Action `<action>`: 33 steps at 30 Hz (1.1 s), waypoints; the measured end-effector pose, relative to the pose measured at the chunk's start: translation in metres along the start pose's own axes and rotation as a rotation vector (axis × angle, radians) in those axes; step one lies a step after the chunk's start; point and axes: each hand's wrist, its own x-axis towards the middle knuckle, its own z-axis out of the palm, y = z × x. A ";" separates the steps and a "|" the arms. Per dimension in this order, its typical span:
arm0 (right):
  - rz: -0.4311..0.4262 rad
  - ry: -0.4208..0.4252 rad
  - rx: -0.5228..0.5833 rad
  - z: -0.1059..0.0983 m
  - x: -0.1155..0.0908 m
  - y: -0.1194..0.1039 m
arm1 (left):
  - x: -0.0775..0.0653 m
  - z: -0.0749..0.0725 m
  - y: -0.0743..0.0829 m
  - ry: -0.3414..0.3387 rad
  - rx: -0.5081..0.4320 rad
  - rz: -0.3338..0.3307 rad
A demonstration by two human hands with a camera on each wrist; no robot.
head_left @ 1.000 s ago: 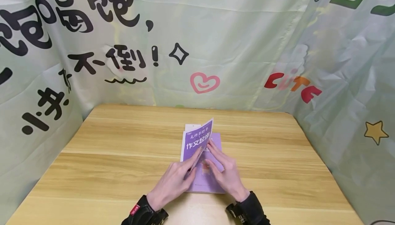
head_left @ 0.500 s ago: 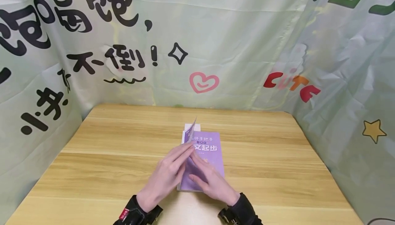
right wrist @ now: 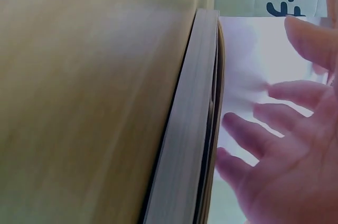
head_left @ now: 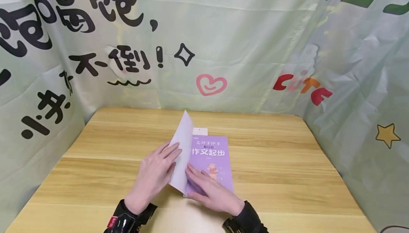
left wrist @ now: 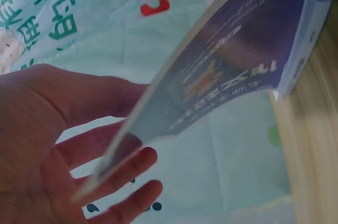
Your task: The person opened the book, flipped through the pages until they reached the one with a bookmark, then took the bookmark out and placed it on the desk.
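Quite loosely, the left hand (head_left: pixel 153 174) lies with its fingers straight and spread against the white face of a raised sheet (head_left: pixel 180 162); they touch it rather than grip it. From the left wrist, the sheet's purple printed side shows, two fingertips showing past its edge. The right hand (head_left: pixel 212 192) is also relaxed, its fingers extended and gripping nothing. They reach over the purple book (head_left: pixel 218 151) to the foot of the sheet; whether every fingertip touches is unclear. The book lies flat on the tabletop (head_left: pixel 287 162), partly under the right hand and just right of the left hand, the sheet standing tilted along its left side. A white card (head_left: pixel 200 131) juts past its far edge.
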 end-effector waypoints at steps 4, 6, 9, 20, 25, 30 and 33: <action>0.008 -0.045 -0.024 0.000 0.000 -0.001 | -0.003 0.000 -0.007 -0.073 0.057 -0.033; 0.002 -0.055 -0.041 0.001 -0.001 -0.001 | -0.004 0.002 -0.009 -0.103 0.070 -0.055; -0.006 -0.071 -0.062 0.001 -0.001 -0.001 | -0.006 0.004 -0.013 -0.128 0.080 -0.089; -0.025 -0.110 -0.093 0.004 -0.004 0.002 | -0.012 0.016 -0.019 -0.249 0.052 -0.116; -0.007 -0.130 -0.106 0.003 -0.005 0.004 | -0.014 0.029 -0.020 -0.335 -0.035 -0.112; 0.027 -0.151 -0.101 -0.001 -0.006 0.007 | -0.016 0.040 -0.020 -0.387 -0.128 -0.081; 0.049 -0.159 -0.103 -0.004 -0.007 0.009 | -0.017 0.045 -0.018 -0.428 -0.184 -0.053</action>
